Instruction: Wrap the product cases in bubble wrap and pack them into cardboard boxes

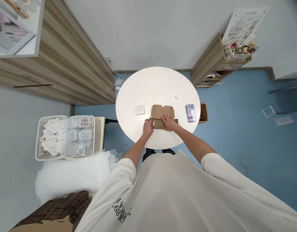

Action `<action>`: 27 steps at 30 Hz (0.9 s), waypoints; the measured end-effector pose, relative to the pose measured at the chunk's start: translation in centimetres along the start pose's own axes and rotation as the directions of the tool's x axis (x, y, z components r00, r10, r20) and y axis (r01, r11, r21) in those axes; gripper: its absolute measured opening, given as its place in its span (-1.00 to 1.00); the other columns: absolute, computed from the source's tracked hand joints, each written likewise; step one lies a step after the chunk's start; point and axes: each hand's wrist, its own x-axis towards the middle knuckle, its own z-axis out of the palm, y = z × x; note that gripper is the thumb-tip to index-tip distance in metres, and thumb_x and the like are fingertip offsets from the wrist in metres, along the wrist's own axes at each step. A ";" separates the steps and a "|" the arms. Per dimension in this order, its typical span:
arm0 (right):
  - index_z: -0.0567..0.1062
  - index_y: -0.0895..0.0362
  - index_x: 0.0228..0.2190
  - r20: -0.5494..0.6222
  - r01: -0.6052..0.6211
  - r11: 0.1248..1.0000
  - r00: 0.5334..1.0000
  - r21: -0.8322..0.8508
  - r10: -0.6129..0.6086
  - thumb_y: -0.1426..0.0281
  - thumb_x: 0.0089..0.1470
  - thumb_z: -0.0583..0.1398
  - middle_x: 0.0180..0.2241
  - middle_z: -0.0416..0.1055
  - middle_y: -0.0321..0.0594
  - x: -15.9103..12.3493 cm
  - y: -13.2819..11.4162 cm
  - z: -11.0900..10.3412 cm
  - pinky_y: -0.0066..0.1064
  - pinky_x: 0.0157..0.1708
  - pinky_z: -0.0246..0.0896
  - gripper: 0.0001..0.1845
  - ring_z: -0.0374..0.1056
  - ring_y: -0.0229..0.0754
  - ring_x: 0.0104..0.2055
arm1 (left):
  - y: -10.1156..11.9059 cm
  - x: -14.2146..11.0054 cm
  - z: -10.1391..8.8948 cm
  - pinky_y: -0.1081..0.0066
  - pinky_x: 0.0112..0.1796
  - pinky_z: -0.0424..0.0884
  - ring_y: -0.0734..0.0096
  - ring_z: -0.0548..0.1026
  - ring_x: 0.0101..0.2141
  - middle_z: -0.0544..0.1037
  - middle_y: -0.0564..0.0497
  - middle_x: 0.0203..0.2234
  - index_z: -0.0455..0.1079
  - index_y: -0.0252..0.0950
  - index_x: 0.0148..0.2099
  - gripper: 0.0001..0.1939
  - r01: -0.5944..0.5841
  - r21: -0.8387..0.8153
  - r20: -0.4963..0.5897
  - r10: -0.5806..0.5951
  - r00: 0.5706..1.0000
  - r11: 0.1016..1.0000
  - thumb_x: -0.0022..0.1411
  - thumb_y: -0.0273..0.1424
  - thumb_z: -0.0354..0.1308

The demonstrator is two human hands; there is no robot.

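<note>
In the head view, a partly folded brown cardboard box lies on the white oval table. The left hand curls at its left end, grip unclear; the right hand rests across it, fingers spread. Folding seems underway; the next move likely calls for steady creasing.

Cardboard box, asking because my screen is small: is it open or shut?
Open: the cardboard box has its notched panel spread out beyond the right hand, not folded over.

room: table beyond cardboard box | blocks: pale case left, purple pack right, seemingly flat sliver
</note>
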 end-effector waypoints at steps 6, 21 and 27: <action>-0.30 0.24 0.43 -0.029 0.003 1.000 1.000 0.020 -0.002 -0.04 0.06 0.19 0.47 -0.54 0.04 0.2 0.1 0.4 0.00 0.41 -0.40 0.21 -0.54 0.15 0.50 | 1.0 -1.1 -0.8 0.24 -0.11 0.45 0.15 0.49 -0.02 0.22 -0.22 0.25 -0.19 -0.15 0.46 -0.27 -0.136 -0.070 0.015 0.137 0.990 0.988 0.35 -0.43 0.02; -0.37 0.24 0.43 -0.065 -0.005 0.997 0.998 0.077 0.010 -0.01 -0.06 0.23 0.47 -0.58 0.02 0.5 0.2 0.7 0.06 0.40 -0.56 0.32 -0.64 0.18 0.49 | 2.1 1.8 -0.2 0.33 -0.25 0.35 0.21 0.52 -0.11 0.53 -0.13 -0.06 0.25 -0.21 -0.01 -0.74 0.148 -0.051 0.137 -0.140 0.981 0.988 0.39 -0.17 0.05; -0.44 0.23 0.42 -0.035 -0.003 0.997 0.999 0.078 0.005 -0.04 -0.10 0.24 0.46 -0.65 0.00 0.8 0.3 0.9 0.06 0.39 -0.63 0.39 -0.68 0.17 0.48 | 2.1 2.5 -0.8 0.29 -0.19 0.34 0.14 0.53 -0.11 0.55 -0.12 -0.15 0.33 -0.22 -0.13 -0.77 0.105 0.126 0.190 -0.128 0.973 0.986 0.40 -0.19 0.00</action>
